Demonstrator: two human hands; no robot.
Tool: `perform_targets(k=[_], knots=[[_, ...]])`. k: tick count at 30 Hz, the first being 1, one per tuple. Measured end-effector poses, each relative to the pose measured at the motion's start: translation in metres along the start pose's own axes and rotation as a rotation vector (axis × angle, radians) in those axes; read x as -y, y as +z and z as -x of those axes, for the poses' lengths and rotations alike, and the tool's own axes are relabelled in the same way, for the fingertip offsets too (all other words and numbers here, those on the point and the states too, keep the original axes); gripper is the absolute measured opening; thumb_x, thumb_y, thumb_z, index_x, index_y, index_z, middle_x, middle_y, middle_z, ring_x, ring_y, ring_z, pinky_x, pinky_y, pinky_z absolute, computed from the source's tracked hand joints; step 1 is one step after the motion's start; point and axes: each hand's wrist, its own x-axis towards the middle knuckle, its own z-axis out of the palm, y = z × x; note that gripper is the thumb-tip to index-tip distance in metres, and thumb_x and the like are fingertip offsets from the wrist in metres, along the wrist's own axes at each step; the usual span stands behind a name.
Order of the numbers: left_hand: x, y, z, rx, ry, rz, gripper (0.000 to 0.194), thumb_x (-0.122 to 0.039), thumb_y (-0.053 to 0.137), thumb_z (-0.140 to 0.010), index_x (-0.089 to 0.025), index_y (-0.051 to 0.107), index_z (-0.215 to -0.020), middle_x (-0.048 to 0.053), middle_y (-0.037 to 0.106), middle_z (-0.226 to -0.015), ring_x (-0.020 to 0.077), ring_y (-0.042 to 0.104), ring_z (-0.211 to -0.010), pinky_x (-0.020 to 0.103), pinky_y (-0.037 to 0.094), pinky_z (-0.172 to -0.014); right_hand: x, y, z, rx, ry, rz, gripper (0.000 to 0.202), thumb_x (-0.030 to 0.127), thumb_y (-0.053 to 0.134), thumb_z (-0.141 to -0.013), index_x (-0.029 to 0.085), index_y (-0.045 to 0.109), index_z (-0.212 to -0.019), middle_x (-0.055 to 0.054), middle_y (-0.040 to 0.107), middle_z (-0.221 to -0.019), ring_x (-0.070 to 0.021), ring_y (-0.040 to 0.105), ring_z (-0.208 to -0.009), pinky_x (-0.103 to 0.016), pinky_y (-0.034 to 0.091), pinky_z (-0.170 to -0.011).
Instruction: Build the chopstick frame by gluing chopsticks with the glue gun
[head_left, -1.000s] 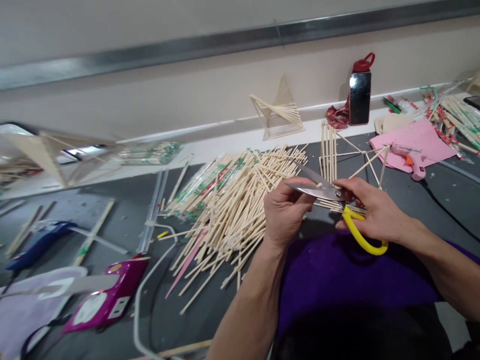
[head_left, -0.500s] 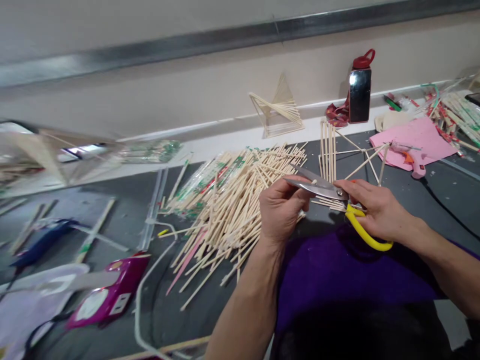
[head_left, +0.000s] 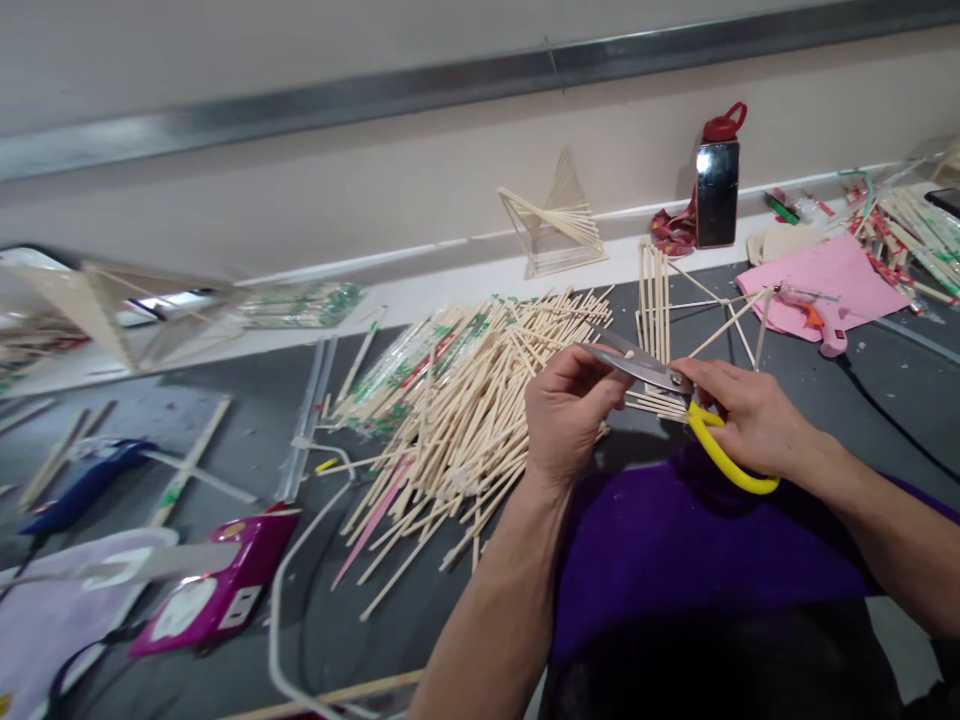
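My right hand is closed on a pair of scissors with yellow handles, their metal blades pointing left and slightly apart. My left hand is closed in a pinch at the blades. The pale end of a thin wooden chopstick shows between the blades, by my left fingertips; the rest of it is hidden. Just beyond my hands stands a frame of glued chopsticks, with several parallel sticks on its left side. Left of my left hand lies a big loose pile of chopsticks.
A pink glue gun rests on pink paper at right, its black cord trailing. A phone leans upright against a red-capped bottle. A twisted stick model stands by the wall. At left are a blue glue gun and a magenta device.
My left hand has shifted slightly right along the blades, and the scissors' blades appear a little closer together. The things on the table stay where they were.
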Motion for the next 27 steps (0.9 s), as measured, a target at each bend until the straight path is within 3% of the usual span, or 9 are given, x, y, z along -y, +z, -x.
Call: perform_targets(k=[8,11,15,27], knots=[[-0.006,-0.001,0.004,-0.03,0.085,-0.105,0.014,-0.03,0.079,-0.069,-0.02,0.071,-0.073,-0.005,0.059,-0.051,0.0063,0.047,-0.04,0.018,0.038,-0.039,0.003,0.002,0.004,-0.043,-0.005,0.01,0.048,0.015,0.055,-0.076,0.017,0.057,-0.123,-0.007,0.071,-0.098,-0.0152,0.061,-0.068,-0.029,0.048,-0.065],[-0.005,-0.004,0.004,-0.032,0.112,-0.119,0.014,-0.032,0.078,-0.071,-0.02,0.072,-0.075,-0.005,0.058,-0.051,0.0065,0.047,-0.04,0.018,0.038,-0.039,0.006,0.002,0.003,-0.083,0.003,0.018,0.044,0.028,0.061,-0.08,0.018,0.058,-0.122,-0.006,0.071,-0.095,-0.0164,0.062,-0.07,-0.029,0.046,-0.063],[-0.005,-0.005,0.005,-0.004,0.111,-0.135,0.016,-0.035,0.078,-0.072,-0.02,0.073,-0.075,-0.005,0.059,-0.051,0.0066,0.047,-0.039,0.018,0.038,-0.039,0.008,0.0,0.002,-0.065,0.014,-0.009,0.054,0.042,0.069,-0.076,0.018,0.057,-0.123,-0.006,0.069,-0.097,-0.0195,0.063,-0.077,-0.031,0.046,-0.066],[-0.012,0.001,0.006,0.057,0.117,-0.167,0.012,-0.03,0.078,-0.07,-0.02,0.071,-0.069,-0.005,0.057,-0.049,0.0056,0.043,-0.038,0.017,0.035,-0.036,0.005,0.001,0.001,-0.039,-0.032,-0.132,0.055,0.044,0.069,-0.078,0.019,0.052,-0.125,-0.008,0.066,-0.101,-0.0196,0.062,-0.081,-0.032,0.05,-0.068]])
